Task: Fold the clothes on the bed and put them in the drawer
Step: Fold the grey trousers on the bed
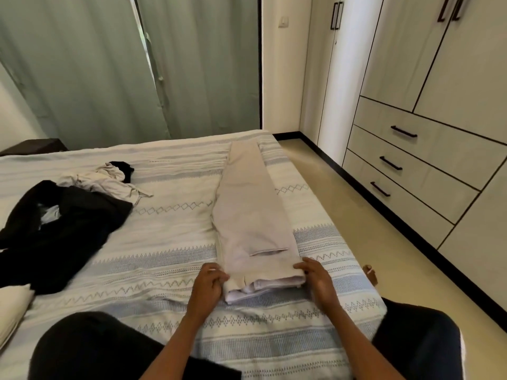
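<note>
A pair of beige trousers [252, 204] lies lengthwise on the bed [170, 259], folded leg on leg, with the waistband end nearest me. My left hand [210, 283] grips the left corner of that near end, fingers curled on the fabric. My right hand [315, 275] holds the right corner, thumb on top. A black garment [63, 231] lies spread at the left of the bed. A crumpled cream garment [107, 179] lies behind it with a small black piece [123, 168]. Three closed drawers [428, 165] with black handles sit in the wardrobe at the right.
A strip of beige floor [343, 193] runs between the bed's right edge and the wardrobe [452, 64]. Green curtains [123, 64] hang behind the bed. A cream pillow [12, 308] lies at the left edge. My knees in dark trousers rest at the bed's near edge.
</note>
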`<state>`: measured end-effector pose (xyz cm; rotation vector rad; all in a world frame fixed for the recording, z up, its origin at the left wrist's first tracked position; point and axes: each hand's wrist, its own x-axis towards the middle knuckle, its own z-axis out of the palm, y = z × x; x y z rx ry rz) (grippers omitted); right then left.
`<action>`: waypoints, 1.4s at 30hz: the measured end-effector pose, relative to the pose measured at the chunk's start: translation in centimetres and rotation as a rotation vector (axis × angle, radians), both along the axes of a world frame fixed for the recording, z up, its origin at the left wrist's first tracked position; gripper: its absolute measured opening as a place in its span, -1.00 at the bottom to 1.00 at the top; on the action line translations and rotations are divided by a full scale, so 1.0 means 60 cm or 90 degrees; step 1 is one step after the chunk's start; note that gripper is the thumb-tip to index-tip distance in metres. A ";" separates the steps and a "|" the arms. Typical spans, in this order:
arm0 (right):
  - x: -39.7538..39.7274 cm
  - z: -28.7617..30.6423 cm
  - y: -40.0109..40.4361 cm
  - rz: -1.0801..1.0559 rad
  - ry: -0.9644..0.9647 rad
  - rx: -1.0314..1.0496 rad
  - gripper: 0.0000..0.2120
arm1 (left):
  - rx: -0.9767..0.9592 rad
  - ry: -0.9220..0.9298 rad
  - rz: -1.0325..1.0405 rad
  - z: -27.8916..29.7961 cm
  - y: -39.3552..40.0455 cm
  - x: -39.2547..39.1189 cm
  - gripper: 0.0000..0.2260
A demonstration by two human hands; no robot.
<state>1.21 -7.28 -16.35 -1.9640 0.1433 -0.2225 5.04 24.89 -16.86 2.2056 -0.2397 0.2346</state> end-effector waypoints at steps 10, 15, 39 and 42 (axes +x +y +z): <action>0.065 0.065 0.017 0.068 0.253 -0.081 -0.50 | -0.103 0.376 0.035 0.060 -0.040 0.011 -0.28; 0.044 0.037 -0.001 0.103 0.238 -0.297 -0.42 | 0.103 0.246 -0.112 0.066 -0.019 -0.042 -0.51; 0.147 0.075 0.187 0.234 -0.011 -0.456 -0.37 | 0.067 0.265 0.070 0.112 0.042 0.180 -0.70; 0.161 0.040 0.209 0.244 0.025 -0.505 -0.21 | 0.054 0.312 0.077 0.100 0.037 0.198 -0.70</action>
